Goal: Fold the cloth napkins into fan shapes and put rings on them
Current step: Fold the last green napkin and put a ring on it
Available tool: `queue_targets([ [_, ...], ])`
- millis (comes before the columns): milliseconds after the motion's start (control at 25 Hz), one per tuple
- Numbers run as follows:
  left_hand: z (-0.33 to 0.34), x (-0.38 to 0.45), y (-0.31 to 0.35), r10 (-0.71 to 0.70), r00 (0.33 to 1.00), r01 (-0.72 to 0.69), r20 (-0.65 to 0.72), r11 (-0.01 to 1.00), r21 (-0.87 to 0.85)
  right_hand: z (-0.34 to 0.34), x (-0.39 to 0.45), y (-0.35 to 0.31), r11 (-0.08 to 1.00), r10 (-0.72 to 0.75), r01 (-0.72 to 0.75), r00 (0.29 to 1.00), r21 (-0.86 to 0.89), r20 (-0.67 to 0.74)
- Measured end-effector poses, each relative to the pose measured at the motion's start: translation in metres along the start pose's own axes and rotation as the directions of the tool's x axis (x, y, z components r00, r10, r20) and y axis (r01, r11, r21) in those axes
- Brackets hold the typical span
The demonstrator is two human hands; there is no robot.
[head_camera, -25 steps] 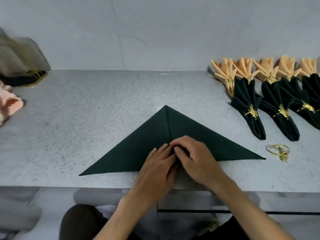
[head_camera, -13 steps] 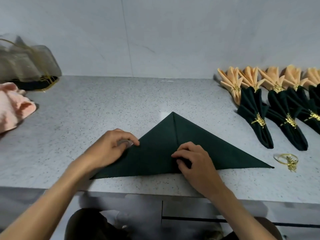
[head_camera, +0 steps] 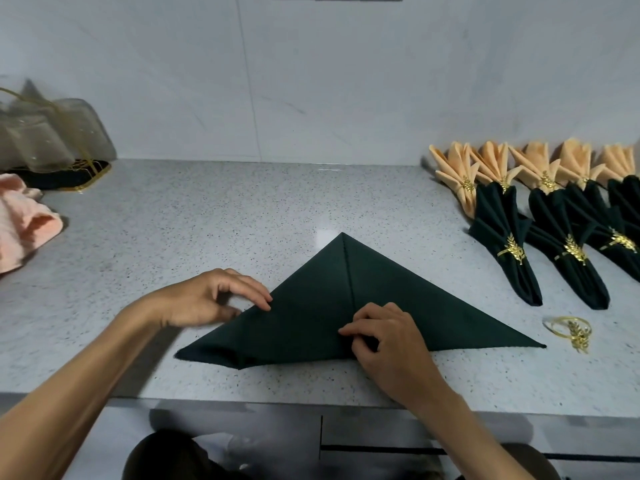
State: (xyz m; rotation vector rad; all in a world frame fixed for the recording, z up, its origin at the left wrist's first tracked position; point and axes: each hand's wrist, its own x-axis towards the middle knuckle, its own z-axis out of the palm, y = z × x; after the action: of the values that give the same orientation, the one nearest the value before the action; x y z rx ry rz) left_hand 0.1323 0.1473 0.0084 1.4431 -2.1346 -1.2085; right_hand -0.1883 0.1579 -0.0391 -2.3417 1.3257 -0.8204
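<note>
A dark green napkin [head_camera: 398, 299] lies folded into a wide triangle on the speckled counter [head_camera: 242, 220], its tip pointing away from me. My left hand [head_camera: 211, 299] pinches the napkin's left slanted edge, and the cloth near the left corner is lifted and rumpled. My right hand [head_camera: 388, 344] presses and pinches the cloth at the middle of the bottom edge. A loose gold leaf ring [head_camera: 569, 332] lies to the right of the napkin's right corner.
Finished fan napkins with gold rings lie at the back right: several peach ones [head_camera: 460, 178] behind several dark green ones [head_camera: 505, 237]. At the far left lie a pink cloth [head_camera: 24, 223] and a sheer organza bag [head_camera: 48, 140]. The counter's front edge runs just below my hands.
My left hand left the napkin's middle, moved out to its left slanted edge and took hold of it; the left corner is now lifted. My right hand stayed at the bottom middle.
</note>
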Motion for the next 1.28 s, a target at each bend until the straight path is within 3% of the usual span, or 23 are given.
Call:
queue_targets([
  [120, 0.0, -0.001, -0.002, -0.008, 1.0, 0.006, 0.023, 0.995, 0.095, -0.002, 0.0, -0.001, 0.999, 0.03, -0.031, 0.999, 0.014, 0.045],
  [200, 0.003, 0.0, -0.006, 0.006, 1.0, -0.006, -0.021, 1.0, -0.003, -0.004, 0.002, -0.001, 0.998, 0.049, -0.051, 0.997, 0.026, 0.067],
  [320, 0.012, 0.01, 0.003, -0.034, 0.98, -0.019, -0.194, 0.964, -0.266, -0.013, 0.003, -0.005, 0.991, 0.1, -0.113, 0.983, 0.077, 0.154],
  [440, 0.023, 0.042, 0.027, -0.163, 0.888, -0.002, -0.429, 0.933, -0.359, -0.029, 0.011, -0.01, 0.886, 0.24, -0.314, 0.94, 0.341, 0.241],
  [520, 0.032, 0.069, 0.04, -0.214, 0.828, 0.046, -0.518, 0.947, -0.317, -0.032, 0.014, -0.014, 0.826, 0.294, -0.368, 0.928, 0.428, 0.23],
  [720, 0.058, 0.106, 0.031, -0.157, 0.75, 0.235, -0.643, 0.971, 0.038, -0.018, 0.017, -0.018, 0.913, 0.317, -0.32, 0.947, 0.251, 0.056],
  [800, 0.062, 0.108, 0.031, -0.136, 0.706, 0.244, -0.695, 0.968, 0.058, -0.013, 0.017, -0.019, 0.927, 0.312, -0.306, 0.95, 0.217, 0.007],
  [1080, 0.069, 0.103, 0.031, -0.146, 0.69, 0.159, -0.709, 0.986, -0.049, -0.001, 0.013, -0.018, 0.957, 0.279, -0.271, 0.957, 0.1, -0.075],
  [1280, 0.064, 0.092, 0.034, -0.228, 0.726, -0.017, -0.648, 0.937, -0.348, -0.001, 0.009, -0.017, 0.961, 0.237, -0.22, 0.967, 0.166, -0.089],
])
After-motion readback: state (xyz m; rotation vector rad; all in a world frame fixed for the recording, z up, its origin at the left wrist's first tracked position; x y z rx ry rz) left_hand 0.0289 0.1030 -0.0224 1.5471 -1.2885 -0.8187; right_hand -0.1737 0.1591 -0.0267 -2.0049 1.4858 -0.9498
